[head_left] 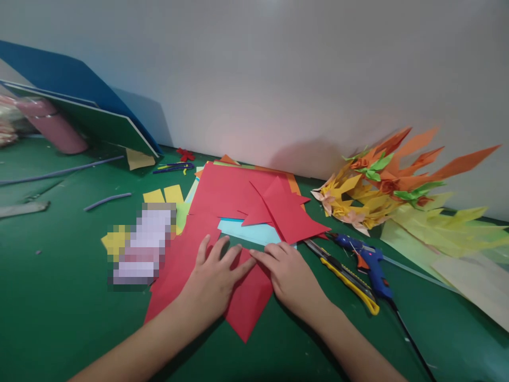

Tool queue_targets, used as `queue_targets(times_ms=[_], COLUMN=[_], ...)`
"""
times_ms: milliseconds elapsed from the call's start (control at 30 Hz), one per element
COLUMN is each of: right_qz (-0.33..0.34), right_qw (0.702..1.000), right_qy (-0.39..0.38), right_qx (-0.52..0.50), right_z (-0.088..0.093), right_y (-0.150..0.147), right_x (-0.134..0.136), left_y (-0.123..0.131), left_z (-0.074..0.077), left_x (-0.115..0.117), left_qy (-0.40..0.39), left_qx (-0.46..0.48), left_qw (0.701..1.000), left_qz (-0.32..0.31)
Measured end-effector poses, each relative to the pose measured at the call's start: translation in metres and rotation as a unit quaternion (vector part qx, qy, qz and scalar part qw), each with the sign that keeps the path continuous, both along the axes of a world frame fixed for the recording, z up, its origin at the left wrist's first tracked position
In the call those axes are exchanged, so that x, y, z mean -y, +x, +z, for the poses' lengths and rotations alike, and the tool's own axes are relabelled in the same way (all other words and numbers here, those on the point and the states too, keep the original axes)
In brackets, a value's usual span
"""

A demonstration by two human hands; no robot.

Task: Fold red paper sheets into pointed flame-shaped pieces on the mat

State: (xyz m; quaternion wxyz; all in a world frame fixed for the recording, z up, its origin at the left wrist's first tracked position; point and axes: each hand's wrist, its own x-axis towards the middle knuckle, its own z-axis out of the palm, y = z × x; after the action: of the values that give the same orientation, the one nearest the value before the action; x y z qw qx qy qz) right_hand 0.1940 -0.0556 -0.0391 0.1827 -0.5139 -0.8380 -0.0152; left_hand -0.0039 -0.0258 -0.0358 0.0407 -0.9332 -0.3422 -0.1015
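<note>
A sheet of red paper [251,297] lies under both my hands, one corner pointing toward me and its upper edge turned over in a fold. My left hand [214,273] rests on it with spread fingers, the thumb reaching along the fold. My right hand [288,268] has its fingers close together on the right part of the fold, gripping the paper there; its fingertips almost meet my left thumb. Another red sheet [170,270] is beneath my left wrist. Cut red pieces [292,209] with pointed ends lie just beyond, over light blue paper [248,232].
At right are a yellow utility knife [350,284], a blue hot glue gun [371,265] with its cord, and folded paper flowers [382,185]. A blurred-out lilac item [145,244] lies at left. Farther back stand a pink bottle [53,124] and leaning boards [91,114].
</note>
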Motion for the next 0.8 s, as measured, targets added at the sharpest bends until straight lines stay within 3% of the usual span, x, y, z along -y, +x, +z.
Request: queue_targets(times_ms=[233,433,667,800], right_qz=[-0.024,-0.050,-0.062,-0.060], right_qw=[0.997,0.985,0.989,0.982], right_qy=[0.041,0.061,-0.007,-0.037], right_qx=[-0.065,-0.152,-0.133,-0.178], right_z=[0.002,-0.004,-0.006,-0.005], right_y=[0.016,0.011,0.001,-0.001], right_x=[0.002,0.002,0.000,-0.001], left_y=[-0.001,-0.001,-0.001,-0.002], left_z=[0.002,-0.004,-0.008,-0.008], left_x=[0.001,0.000,-0.001,0.000], left_qy=[-0.021,0.005,0.038,0.025], left_qx=[-0.007,0.025,0.072,0.071], left_qw=[1.000,1.000,0.997,0.997], left_qz=[0.002,0.000,0.002,0.017])
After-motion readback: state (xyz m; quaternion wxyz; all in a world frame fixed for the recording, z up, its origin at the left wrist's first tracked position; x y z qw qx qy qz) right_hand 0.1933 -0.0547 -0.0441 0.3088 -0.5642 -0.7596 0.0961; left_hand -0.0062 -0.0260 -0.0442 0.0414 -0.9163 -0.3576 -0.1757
